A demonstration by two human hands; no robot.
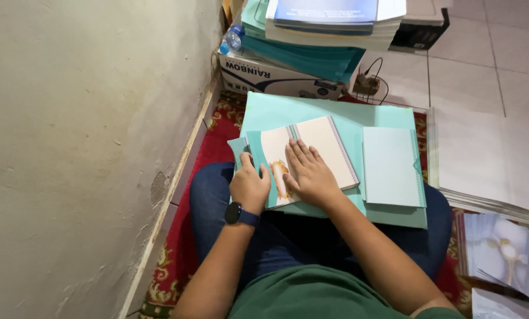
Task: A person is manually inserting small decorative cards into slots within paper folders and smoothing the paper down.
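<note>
Booklet (312,156) on teal board (347,118), red rug (217,118)
</note>
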